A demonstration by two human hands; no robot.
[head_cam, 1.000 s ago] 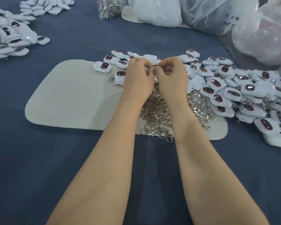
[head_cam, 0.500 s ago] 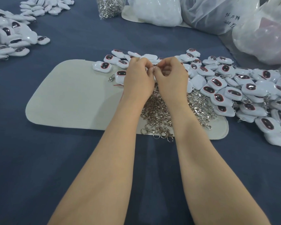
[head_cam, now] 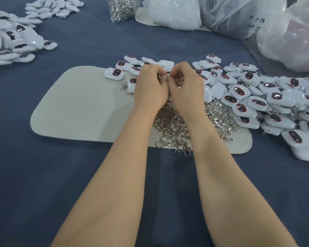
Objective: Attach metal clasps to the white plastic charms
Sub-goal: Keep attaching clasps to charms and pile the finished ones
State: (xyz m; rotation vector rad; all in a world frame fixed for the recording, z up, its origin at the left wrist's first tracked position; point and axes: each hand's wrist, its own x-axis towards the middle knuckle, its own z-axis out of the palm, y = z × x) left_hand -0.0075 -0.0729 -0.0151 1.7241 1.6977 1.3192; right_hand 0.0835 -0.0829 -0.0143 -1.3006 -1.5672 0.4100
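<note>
Silvery metal glints where our fingers [head_cam: 165,79] meet. The curled fingers of our left hand [head_cam: 150,88] and right hand [head_cam: 186,90] press tip to tip, pinching a small clasp [head_cam: 168,75] between them. Whether a charm is held there too we cannot tell, since the hands hide it. Compared with half a second and a second ago, both hands keep the same spot and the same grip, and nothing around them has shifted.

Under our wrists lies one heap of loose clasps [head_cam: 175,127] on one pale felt mat [head_cam: 82,107]. One finished charm [head_cam: 132,84], its clasp already on, lies just left of our left hand. We count three charm heaps: a large one on the right [head_cam: 257,102] spilling off the mat, and two at the far left [head_cam: 12,43] [head_cam: 55,8]. At the far edge of the blue worktop [head_cam: 61,175] stand one clear bag of clasps [head_cam: 120,8] and three plastic bags [head_cam: 173,13].
</note>
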